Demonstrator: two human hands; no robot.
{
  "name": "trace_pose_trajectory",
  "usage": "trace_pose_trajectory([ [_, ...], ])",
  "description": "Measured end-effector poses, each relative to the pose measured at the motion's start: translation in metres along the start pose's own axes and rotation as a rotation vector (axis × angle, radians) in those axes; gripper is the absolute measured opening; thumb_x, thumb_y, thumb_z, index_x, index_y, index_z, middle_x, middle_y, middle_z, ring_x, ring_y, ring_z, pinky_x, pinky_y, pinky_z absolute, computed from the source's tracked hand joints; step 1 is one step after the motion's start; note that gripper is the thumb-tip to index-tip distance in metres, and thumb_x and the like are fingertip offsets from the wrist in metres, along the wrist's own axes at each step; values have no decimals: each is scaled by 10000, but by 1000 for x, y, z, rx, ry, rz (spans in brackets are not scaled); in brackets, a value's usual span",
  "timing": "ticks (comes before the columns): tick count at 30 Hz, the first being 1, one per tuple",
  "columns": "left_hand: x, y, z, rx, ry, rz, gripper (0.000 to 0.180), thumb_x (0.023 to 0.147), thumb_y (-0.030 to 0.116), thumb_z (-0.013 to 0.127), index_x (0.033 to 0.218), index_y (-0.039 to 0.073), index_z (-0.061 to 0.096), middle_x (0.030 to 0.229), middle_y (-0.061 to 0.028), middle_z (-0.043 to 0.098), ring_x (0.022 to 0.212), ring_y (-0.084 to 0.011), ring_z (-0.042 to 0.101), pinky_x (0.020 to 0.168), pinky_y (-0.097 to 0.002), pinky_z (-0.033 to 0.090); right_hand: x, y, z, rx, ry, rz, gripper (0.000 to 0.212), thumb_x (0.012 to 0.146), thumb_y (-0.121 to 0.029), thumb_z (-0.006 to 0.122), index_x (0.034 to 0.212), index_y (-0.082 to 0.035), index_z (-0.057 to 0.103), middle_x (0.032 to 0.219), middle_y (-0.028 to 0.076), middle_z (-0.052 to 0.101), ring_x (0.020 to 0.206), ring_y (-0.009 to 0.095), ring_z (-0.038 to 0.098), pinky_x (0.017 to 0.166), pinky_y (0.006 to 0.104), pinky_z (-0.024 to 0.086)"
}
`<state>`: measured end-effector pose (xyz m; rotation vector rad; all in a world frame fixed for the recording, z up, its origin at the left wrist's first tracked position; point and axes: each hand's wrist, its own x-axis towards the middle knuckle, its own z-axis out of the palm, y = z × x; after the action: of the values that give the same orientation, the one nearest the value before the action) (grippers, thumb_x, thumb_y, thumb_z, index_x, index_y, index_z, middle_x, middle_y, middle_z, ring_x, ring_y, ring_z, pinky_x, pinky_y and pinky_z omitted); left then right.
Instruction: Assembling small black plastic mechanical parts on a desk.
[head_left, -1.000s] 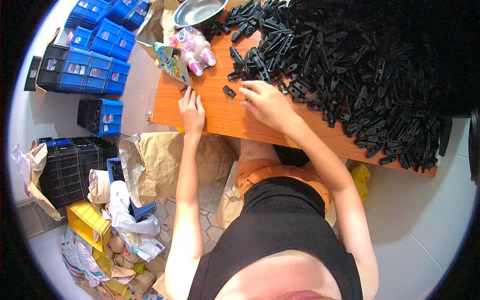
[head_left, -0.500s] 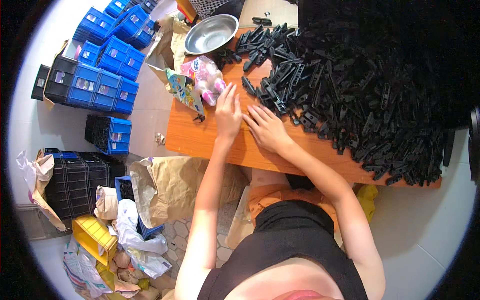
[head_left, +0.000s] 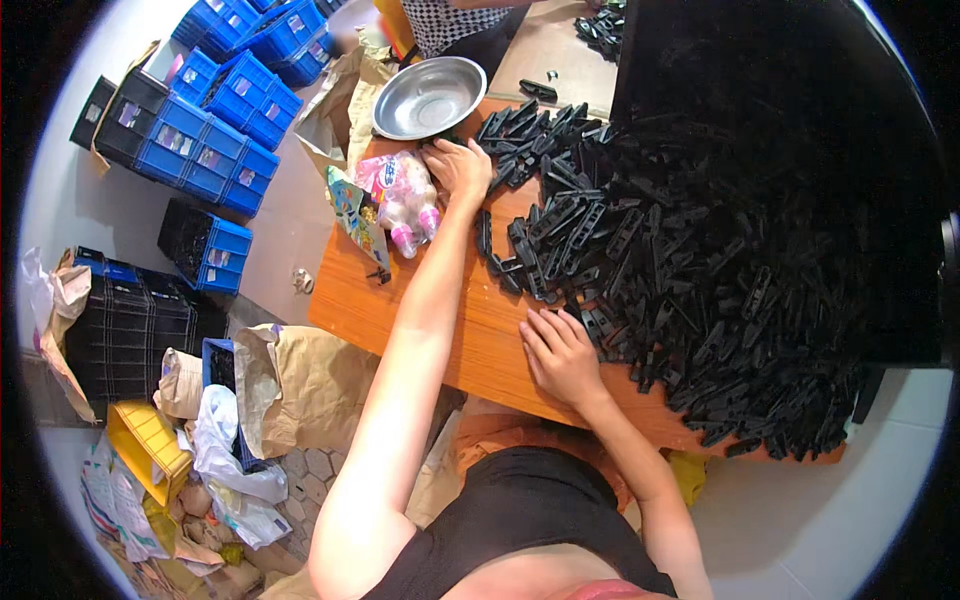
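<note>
My left hand (head_left: 462, 172) reaches out between a steel bowl (head_left: 430, 98) and a clear-and-pink packet of pink-capped bottles (head_left: 402, 200). Its fingers bend down beside the packet, and the tips are too hidden to show whether they hold anything. Nearer to me, my right hand (head_left: 562, 362) rests palm down on the wooden table (head_left: 470, 345), fingers apart and nothing in its grip. Those fingertips lie against the edge of a large heap of black plastic parts (head_left: 650, 270), long and clip-like.
A green printed pouch (head_left: 352, 212) stands by the packet. Brown paper sacks (head_left: 305, 385) and a yellow crate (head_left: 150, 450) sit on the left floor. Blue crates (head_left: 205, 160) are stacked beyond. A large black surface (head_left: 780, 110) rises behind the heap. Another person (head_left: 455, 25) is at the far side.
My left hand has moved forward from the table's middle to beside the bowl. My right hand has drawn apart from it, toward me and to the heap's edge. The view has shifted.
</note>
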<state>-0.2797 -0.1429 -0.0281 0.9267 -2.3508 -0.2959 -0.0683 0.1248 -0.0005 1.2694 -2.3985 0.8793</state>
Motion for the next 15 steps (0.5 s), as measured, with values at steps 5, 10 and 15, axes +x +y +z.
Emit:
trace_pose_trajectory([
  [5, -35, 29, -41, -133, -281, 13, 783, 929, 439, 459, 1351, -185, 247, 1347, -432, 316, 1306, -523, 260, 1125, -522, 179, 0, 5, -4, 29, -4, 33, 299, 820, -132, 649, 1089, -3, 655, 1167, 135, 624, 1124, 264, 550, 1036, 396, 379],
  [10, -48, 17, -61, -184, -236, 96, 743, 954, 409, 433, 1362, -185, 251, 1402, -404, 278, 1347, -494, 228, 1143, -500, 159, 0, 9, 0, 35, 6, 47, 300, 804, -127, 666, 1091, -38, 658, 1177, 105, 616, 1130, 243, 548, 1018, 386, 387],
  [15, -33, -8, -66, -290, -266, 103, 635, 956, 278, 444, 1327, -210, 280, 1398, -386, 307, 1324, -500, 269, 1143, -484, 172, 0, 11, -2, 29, 8, 40, 307, 800, -129, 670, 1091, -33, 656, 1171, 108, 617, 1129, 243, 546, 1016, 387, 387],
])
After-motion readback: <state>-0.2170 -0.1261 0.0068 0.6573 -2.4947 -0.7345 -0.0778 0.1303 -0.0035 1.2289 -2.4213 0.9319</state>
